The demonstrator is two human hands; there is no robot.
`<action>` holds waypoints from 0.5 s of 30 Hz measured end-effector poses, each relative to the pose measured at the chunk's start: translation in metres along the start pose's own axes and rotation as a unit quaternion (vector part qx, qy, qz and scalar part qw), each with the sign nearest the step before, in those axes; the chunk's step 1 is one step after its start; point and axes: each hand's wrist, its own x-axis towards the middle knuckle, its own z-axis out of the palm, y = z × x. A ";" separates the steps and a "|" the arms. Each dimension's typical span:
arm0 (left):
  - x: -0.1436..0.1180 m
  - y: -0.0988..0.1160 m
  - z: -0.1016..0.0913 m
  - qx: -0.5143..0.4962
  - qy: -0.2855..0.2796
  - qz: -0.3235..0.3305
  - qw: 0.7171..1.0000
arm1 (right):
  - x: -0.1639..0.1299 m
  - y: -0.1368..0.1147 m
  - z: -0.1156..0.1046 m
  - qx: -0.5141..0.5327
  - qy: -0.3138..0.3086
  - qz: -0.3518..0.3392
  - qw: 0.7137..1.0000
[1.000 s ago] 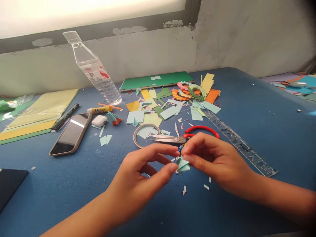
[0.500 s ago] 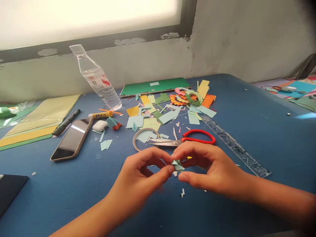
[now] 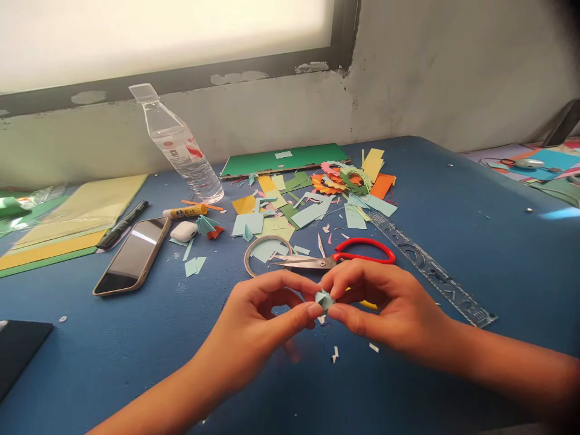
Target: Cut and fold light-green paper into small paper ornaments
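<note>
A small folded piece of pale blue-green paper (image 3: 324, 299) is pinched between both hands, above the blue table. My left hand (image 3: 267, 323) grips its left side between thumb and index finger. On its right side my right hand (image 3: 385, 305) closes thumb and fingertips over it. Just beyond the hands lie scissors (image 3: 365, 243) with red handles, their blades resting across a roll of tape (image 3: 247, 260). Part of a yellow handle or loop (image 3: 369, 304) shows behind my right hand, mostly hidden. Small paper scraps (image 3: 335, 354) lie below the fingers.
A clear ruler (image 3: 435, 272) lies to the right. Coloured paper cuttings (image 3: 312, 208) spread before a green board (image 3: 285, 160). Leftward are a water bottle (image 3: 181, 151), phone (image 3: 132, 257), glue stick (image 3: 185, 211), white earphone case (image 3: 183, 231), black marker (image 3: 122, 225) and paper sheets (image 3: 81, 208).
My right thumb has moved up and in to pinch the folded paper, which has turned slightly. More of the yellow loop and a white scrap now show by my right hand.
</note>
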 end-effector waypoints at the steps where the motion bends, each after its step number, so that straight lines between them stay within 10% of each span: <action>1: 0.000 0.000 0.000 -0.002 0.000 0.001 1.000 | 0.000 0.000 0.000 -0.008 0.000 -0.010 1.000; 15: -0.002 -0.006 0.001 0.080 0.043 0.047 0.995 | 0.001 0.000 -0.002 -0.229 0.038 -0.214 0.949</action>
